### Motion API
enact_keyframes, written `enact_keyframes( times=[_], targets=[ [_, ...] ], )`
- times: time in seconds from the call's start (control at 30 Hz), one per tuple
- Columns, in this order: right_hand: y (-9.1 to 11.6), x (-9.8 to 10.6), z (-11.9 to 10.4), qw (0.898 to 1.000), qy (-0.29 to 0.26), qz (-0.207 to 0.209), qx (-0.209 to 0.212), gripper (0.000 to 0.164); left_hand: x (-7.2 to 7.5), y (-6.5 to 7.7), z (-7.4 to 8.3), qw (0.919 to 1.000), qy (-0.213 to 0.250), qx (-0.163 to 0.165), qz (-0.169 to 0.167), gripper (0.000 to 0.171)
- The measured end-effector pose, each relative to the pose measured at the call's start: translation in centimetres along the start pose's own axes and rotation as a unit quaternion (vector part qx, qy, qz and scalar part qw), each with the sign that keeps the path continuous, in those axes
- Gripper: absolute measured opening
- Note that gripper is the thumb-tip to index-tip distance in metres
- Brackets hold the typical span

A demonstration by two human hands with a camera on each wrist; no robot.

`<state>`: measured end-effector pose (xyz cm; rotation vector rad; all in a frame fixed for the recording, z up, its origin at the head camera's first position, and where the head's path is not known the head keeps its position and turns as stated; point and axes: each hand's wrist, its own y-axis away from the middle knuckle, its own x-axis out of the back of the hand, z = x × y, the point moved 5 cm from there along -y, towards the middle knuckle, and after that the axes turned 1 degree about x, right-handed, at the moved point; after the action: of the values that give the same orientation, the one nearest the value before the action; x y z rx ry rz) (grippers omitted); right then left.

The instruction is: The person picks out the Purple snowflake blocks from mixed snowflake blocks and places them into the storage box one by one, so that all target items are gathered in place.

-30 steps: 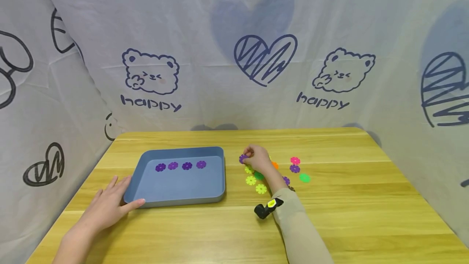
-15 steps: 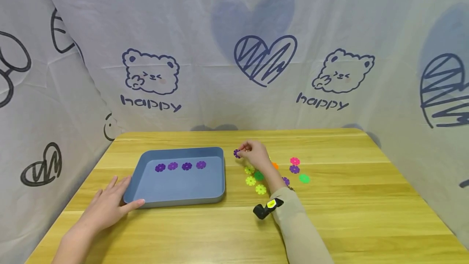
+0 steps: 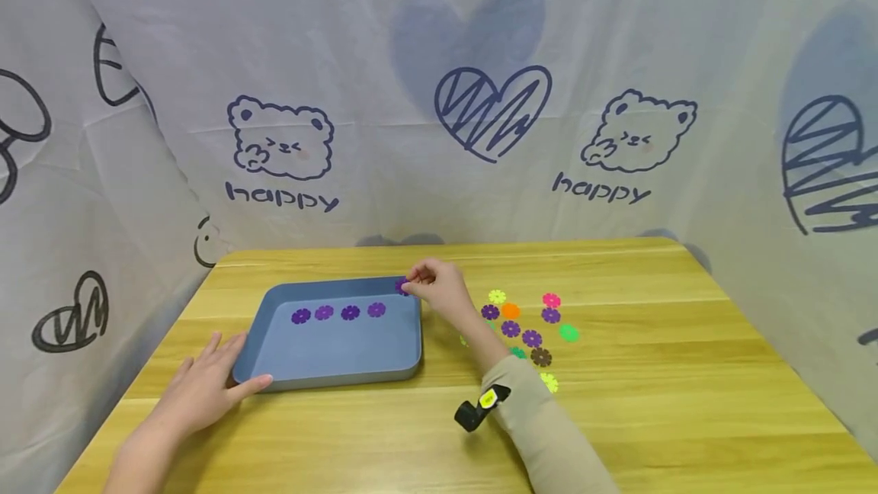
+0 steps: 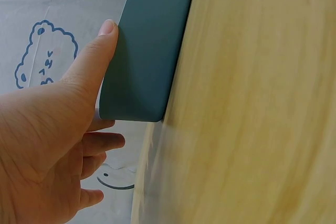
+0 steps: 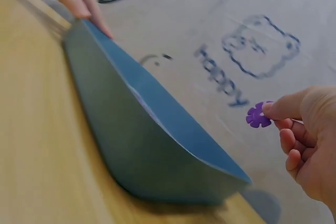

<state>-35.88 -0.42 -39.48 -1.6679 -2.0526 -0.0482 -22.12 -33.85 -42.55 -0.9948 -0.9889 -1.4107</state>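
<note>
- Right hand (image 3: 440, 290): thumb and index finger pinch one purple notched disc (image 5: 258, 115) above the far right corner of the tray.
- Left hand (image 3: 209, 387): fingers extended, grasping nothing; thumb touches the tray rim at the near left corner.
- Blue-grey tray (image 3: 336, 383): rests upright toward the left edge of the worktop (image 3: 686, 402).
- Row of four purple discs (image 3: 350, 312): lies apart inside the tray, toward its far edge.
- Loose discs, right of the tray: yellow disc (image 3: 497, 296), orange disc (image 3: 511, 311), pink disc (image 3: 552, 300), brown disc (image 3: 541, 357), plus purple and green ones.
- Printed cloth (image 3: 384, 197): hangs behind the worktop's far edge.
</note>
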Motion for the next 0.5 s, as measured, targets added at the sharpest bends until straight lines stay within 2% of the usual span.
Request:
enact_keyframes(
  times=[0.17, 0.5],
  targets=[
    [0.6, -2.8, -1.5, 1.000, 0.001, -0.026, 0.013, 0.010, -0.1, -0.1, 0.0, 1.0000, -0.001, 0.001, 0.002, 0.102],
    [1.0, -8.0, -4.0, 0.998, 0.016, -0.054, 0.010, 0.009, -0.1, -0.1, -0.1, 1.0000, 0.000, -0.001, 0.006, 0.103]
  ],
)
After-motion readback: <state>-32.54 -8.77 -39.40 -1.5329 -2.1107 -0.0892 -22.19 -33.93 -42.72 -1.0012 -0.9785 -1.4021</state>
